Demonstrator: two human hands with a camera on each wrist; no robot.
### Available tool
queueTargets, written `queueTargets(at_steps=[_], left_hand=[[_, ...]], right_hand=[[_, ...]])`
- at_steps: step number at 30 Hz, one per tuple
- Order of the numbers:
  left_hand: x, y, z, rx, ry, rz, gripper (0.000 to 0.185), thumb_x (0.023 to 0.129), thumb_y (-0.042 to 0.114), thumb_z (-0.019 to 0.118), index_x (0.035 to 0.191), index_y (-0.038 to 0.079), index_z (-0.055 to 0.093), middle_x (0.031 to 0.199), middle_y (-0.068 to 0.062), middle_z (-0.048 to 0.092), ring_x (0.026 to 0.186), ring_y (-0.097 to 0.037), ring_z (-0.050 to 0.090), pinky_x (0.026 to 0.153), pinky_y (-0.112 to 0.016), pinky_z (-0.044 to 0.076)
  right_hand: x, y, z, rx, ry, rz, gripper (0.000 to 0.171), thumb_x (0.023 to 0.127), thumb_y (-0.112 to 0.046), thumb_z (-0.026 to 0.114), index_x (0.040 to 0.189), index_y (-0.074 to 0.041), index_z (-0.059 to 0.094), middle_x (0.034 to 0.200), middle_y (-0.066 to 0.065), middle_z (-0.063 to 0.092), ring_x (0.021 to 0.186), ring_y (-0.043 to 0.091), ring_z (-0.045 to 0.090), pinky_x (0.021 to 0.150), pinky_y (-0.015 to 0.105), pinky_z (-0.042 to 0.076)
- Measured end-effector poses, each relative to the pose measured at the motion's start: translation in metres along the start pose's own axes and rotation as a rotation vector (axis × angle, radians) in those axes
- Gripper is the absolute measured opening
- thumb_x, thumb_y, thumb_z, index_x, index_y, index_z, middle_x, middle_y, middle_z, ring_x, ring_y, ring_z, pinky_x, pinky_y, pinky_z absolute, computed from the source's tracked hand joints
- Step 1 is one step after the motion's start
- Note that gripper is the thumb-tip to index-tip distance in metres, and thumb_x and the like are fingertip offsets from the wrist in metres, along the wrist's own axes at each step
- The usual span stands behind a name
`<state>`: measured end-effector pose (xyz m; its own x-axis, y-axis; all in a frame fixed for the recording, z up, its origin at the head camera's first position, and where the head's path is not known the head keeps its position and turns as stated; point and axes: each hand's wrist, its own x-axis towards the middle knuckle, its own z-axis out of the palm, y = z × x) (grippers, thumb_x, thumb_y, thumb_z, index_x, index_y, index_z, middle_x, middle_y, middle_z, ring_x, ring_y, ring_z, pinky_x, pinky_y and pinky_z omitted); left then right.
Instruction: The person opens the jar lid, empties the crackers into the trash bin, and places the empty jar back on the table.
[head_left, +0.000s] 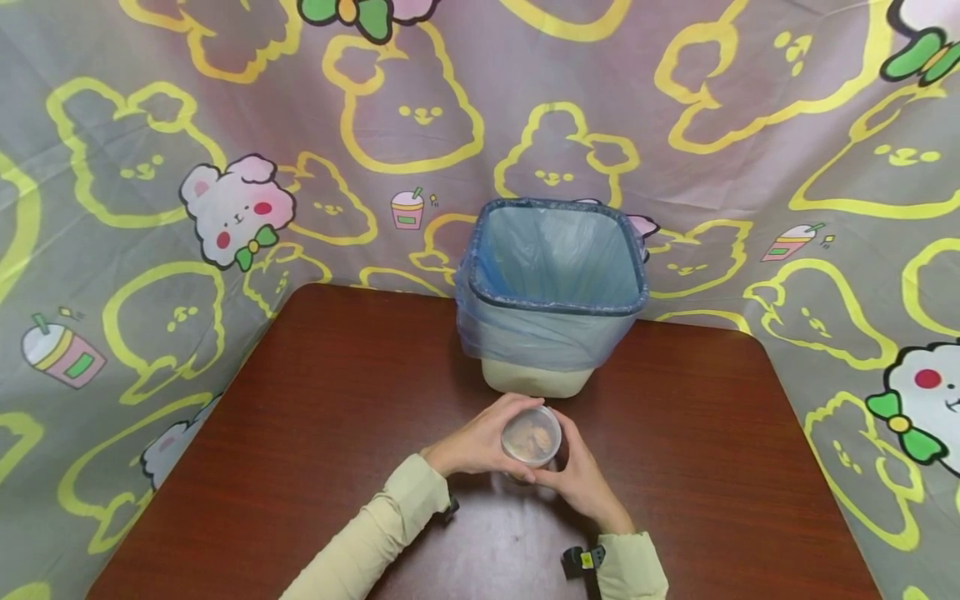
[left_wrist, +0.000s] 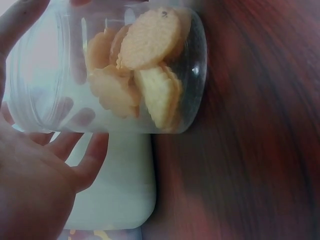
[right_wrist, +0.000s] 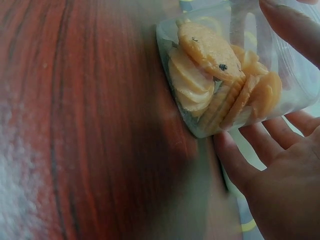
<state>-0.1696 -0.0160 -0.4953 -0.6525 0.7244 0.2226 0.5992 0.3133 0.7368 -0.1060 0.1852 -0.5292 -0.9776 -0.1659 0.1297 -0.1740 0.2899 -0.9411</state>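
Left hand (head_left: 480, 440) and right hand (head_left: 583, 482) are curled round a clear jar (head_left: 531, 435), held in front of the bin (head_left: 543, 337) placed near the far edge of the table (head_left: 360, 375); biscuits (left_wrist: 150, 40) are contained inside, none is seen outside, whether a lid is fitted cannot be told, and no writing can be read.

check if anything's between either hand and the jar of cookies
Nothing visible stands in the way: the left hand and right hand hold opposite sides of the clear jar. The lined bin stands beyond it, not between.
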Motion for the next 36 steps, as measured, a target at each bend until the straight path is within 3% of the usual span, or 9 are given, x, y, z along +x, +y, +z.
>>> queueTargets(at_steps=[10, 25, 36], left_hand=[[-0.002, -0.003, -0.001, 0.009, 0.009, -0.003, 0.104, 0.059, 0.037, 0.092, 0.146, 0.019, 0.04, 0.139, 0.002, 0.046, 0.127, -0.011, 0.045, 0.105, -0.03, 0.04], [-0.012, -0.003, -0.01, 0.025, 0.028, 0.001, 0.1, 0.063, 0.037, 0.09, 0.146, 0.017, 0.039, 0.138, 0.001, 0.047, 0.125, -0.013, 0.048, 0.105, -0.032, 0.042], [-0.02, -0.006, -0.017, 0.046, 0.038, 0.023, 0.091, 0.069, 0.028, 0.088, 0.145, 0.013, 0.04, 0.136, -0.005, 0.051, 0.125, -0.019, 0.051, 0.106, -0.036, 0.042]], right_hand=[[0.0, -0.003, 0.001, 0.028, -0.013, -0.01, 0.094, 0.069, -0.015, 0.087, 0.146, -0.013, 0.032, 0.146, 0.012, 0.043, 0.126, 0.027, 0.047, 0.097, 0.015, 0.039], [0.001, 0.001, 0.004, 0.05, -0.012, -0.014, 0.094, 0.069, -0.017, 0.088, 0.145, -0.017, 0.033, 0.143, 0.01, 0.046, 0.125, 0.026, 0.049, 0.096, 0.018, 0.042], [0.001, 0.001, 0.005, 0.066, -0.015, -0.021, 0.095, 0.068, -0.015, 0.088, 0.145, -0.017, 0.033, 0.144, 0.01, 0.045, 0.127, 0.029, 0.047, 0.097, 0.02, 0.042]])
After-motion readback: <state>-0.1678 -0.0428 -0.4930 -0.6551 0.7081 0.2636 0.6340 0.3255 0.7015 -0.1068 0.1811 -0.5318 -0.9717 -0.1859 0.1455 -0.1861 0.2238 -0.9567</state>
